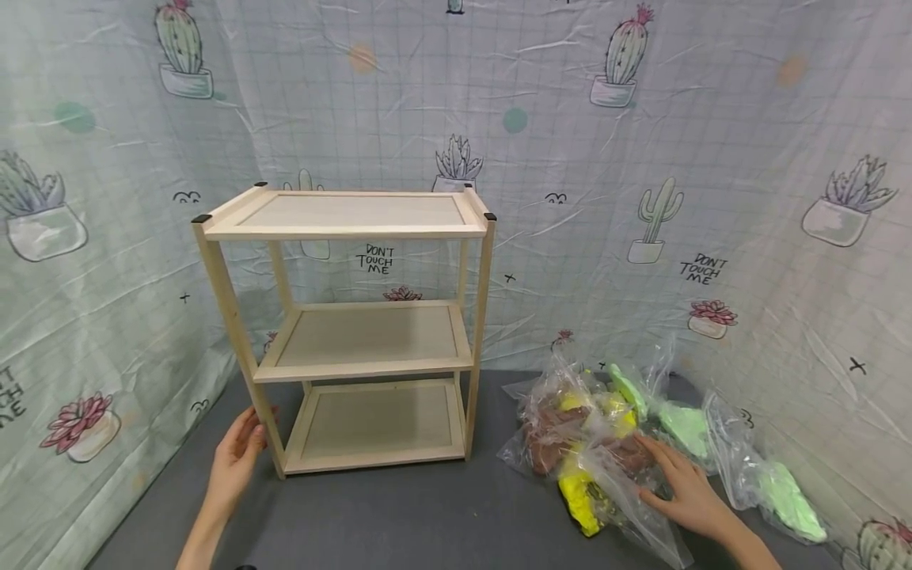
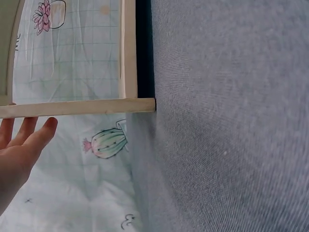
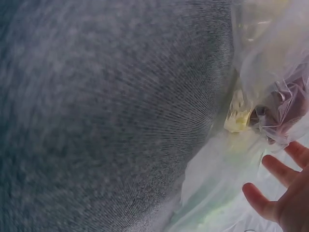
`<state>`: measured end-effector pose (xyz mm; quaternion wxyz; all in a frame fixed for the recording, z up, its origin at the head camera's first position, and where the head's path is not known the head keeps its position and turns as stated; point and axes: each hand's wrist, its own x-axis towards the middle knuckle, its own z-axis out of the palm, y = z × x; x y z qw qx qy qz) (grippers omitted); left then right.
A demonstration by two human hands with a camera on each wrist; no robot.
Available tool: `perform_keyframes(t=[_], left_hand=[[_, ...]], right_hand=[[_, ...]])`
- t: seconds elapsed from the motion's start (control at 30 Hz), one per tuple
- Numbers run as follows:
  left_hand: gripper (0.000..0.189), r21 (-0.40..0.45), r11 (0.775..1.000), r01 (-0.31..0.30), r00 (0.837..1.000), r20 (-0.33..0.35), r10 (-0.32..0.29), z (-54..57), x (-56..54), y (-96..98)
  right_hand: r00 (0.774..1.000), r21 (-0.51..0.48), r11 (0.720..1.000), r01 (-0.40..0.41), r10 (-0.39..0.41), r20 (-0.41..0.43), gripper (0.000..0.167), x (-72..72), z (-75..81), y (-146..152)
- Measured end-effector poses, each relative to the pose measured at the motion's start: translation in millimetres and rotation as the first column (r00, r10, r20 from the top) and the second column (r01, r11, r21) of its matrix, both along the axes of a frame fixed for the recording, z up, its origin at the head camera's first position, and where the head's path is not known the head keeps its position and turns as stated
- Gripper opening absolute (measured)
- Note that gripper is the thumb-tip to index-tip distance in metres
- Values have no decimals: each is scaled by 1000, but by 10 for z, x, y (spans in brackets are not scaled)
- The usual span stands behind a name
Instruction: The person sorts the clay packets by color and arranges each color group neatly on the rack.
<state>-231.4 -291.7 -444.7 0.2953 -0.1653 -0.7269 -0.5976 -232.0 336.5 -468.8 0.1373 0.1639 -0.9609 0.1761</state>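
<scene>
A three-tier pale wooden shelf [image 1: 370,370] with black caps on its posts stands on the grey surface, left of centre. My left hand [image 1: 238,453] is beside its front left post [image 2: 82,107]. One fingertip shows past the post; the others lie right at its edge, only loosely bent. On the right, my right hand [image 1: 680,487] reaches over a heap of clear plastic bags [image 1: 606,467] with its fingers spread. Its fingertips are at a bag with brown contents [image 3: 292,108]. Yellow packs [image 1: 583,499] lie among the bags.
Clear bags with light green contents [image 1: 684,427] lie behind my right hand, and another green bag [image 1: 791,503] is at the far right. A cactus-print curtain [image 1: 556,198] surrounds the grey cloth-like surface [image 1: 427,522]. A small black thing [image 1: 245,567] shows at the bottom edge.
</scene>
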Motion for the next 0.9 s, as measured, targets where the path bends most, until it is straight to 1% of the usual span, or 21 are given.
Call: perform_keyframes(t=[0.03, 0.1, 0.2, 0.3, 0.4, 0.47, 0.53, 0.67, 0.77, 0.9], left_hand=[[38, 9, 1000, 10, 1000, -5, -10, -9, -13, 5], [37, 8, 1000, -5, 1000, -4, 5, -28, -36, 13], [36, 7, 999, -40, 999, 13, 39, -50, -58, 19], [33, 50, 997, -52, 998, 31, 51, -61, -69, 23], [31, 89, 994, -62, 997, 41, 58, -67, -71, 27], [31, 99, 993, -66, 997, 46, 61, -70, -70, 33], [31, 89, 992, -90, 995, 55, 85, -73, -70, 39], [31, 82, 990, -118, 991, 73, 112, -83, -77, 45], [31, 94, 988, -123, 990, 77, 116, -87, -88, 47], [31, 109, 987, -119, 991, 74, 111, -85, -100, 52]], right_hand=[[1000, 1, 1000, 5, -5, 1, 77, 3, -6, 1], [1000, 2, 1000, 11, -11, -7, 78, 5, -11, 0], [999, 21, 999, 24, -23, -42, 78, -4, -14, -14], [997, 36, 999, 8, -5, -79, 70, -17, -17, -30], [994, 28, 999, -31, 34, -107, 56, -9, -28, -32], [991, 23, 998, -58, 60, -122, 49, 6, -36, -21], [989, 34, 997, -62, 66, -130, 46, 22, -42, -6], [990, 65, 996, -53, 61, -123, 48, 43, -50, 10], [991, 74, 996, -57, 65, -119, 49, 42, -52, 12], [992, 128, 990, -53, 67, -109, 52, 22, -55, 26]])
